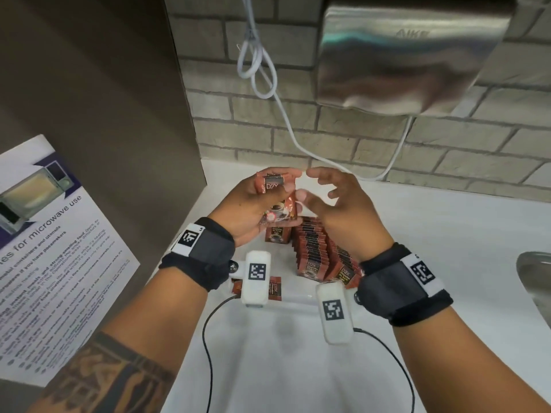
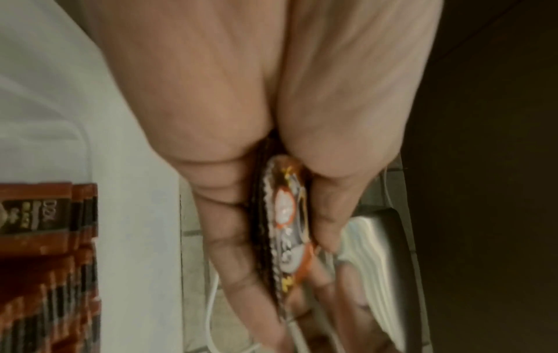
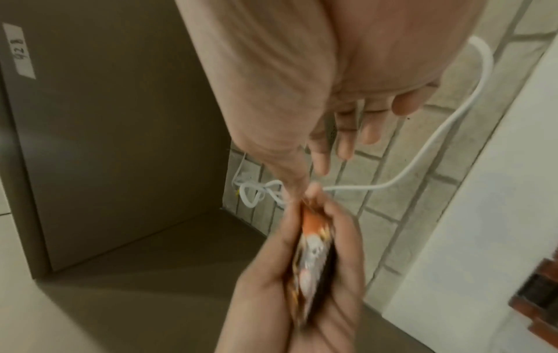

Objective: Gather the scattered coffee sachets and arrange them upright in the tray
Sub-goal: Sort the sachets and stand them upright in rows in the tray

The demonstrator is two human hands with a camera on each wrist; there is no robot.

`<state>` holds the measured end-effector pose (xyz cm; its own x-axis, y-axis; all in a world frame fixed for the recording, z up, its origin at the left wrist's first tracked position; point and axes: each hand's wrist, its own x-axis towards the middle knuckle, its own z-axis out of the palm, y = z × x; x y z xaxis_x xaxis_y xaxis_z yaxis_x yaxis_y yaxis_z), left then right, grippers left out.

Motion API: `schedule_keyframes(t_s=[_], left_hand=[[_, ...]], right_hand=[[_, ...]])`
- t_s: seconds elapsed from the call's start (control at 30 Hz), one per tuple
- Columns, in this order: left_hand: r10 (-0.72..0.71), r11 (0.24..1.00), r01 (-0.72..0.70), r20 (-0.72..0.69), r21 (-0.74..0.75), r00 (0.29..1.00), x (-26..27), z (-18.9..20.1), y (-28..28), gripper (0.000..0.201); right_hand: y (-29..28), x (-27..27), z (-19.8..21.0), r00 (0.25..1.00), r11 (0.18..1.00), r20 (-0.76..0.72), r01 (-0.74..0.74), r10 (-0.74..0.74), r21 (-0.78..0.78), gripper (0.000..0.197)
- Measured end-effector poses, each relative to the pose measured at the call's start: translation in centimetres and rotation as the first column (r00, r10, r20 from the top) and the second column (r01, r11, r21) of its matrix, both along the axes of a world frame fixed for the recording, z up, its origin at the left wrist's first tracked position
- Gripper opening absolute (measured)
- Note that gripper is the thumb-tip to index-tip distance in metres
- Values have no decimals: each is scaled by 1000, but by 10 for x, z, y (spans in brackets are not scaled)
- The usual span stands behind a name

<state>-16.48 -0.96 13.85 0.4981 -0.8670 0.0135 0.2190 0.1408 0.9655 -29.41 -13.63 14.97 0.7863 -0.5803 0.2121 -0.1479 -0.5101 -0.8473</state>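
My left hand (image 1: pixel 262 189) grips a small stack of red-brown coffee sachets (image 1: pixel 278 201), raised above the back of the counter. The stack shows edge-on between the fingers in the wrist views (image 2: pixel 286 219) (image 3: pixel 311 253). My right hand (image 1: pixel 322 189) hovers beside it with its fingers spread and relaxed, the thumb at the stack's top edge. Below the hands, a long row of sachets (image 1: pixel 316 251) stands upright in the white tray (image 1: pixel 295 299). Two loose sachets (image 1: pixel 275 289) lie flat near the tray's front left, partly hidden by the left wrist camera.
A steel hand dryer (image 1: pixel 411 52) hangs on the brick wall, and its white cable (image 1: pixel 286 120) loops down to the counter. A brown cabinet side (image 1: pixel 104 99) with a microwave poster (image 1: pixel 44 248) closes off the left. A metal sink (image 1: pixel 536 278) edges in at the right.
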Motion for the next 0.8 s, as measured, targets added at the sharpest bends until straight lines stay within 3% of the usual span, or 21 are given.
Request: schedule_keyframes(t_s=[0.17, 0.3, 0.37, 0.57, 0.67, 0.8], left_hand=[[-27, 999, 24, 152, 22, 988, -3, -10, 2, 19], [-160, 985, 149, 146, 85, 976, -1, -13, 4, 38], [-179, 982, 170, 121, 83, 976, 1, -13, 8, 44], [-79, 988, 61, 127, 141, 989, 4, -13, 10, 48], [-105, 981, 74, 173, 182, 979, 8, -13, 13, 39], [-129, 979, 87, 235, 182, 963, 14, -13, 15, 43]], right_hand=[[-10, 10, 25, 981, 982, -44, -186, 186, 4, 16], [-17, 20, 27, 964, 971, -110, -239, 240, 20, 8], [-20, 22, 27, 965, 971, -109, -241, 240, 11, 8], [-15, 23, 28, 940, 952, -151, -304, 306, 39, 23], [-21, 27, 26, 940, 956, -177, -295, 292, 12, 17], [-27, 32, 24, 945, 957, -152, -290, 290, 22, 9]])
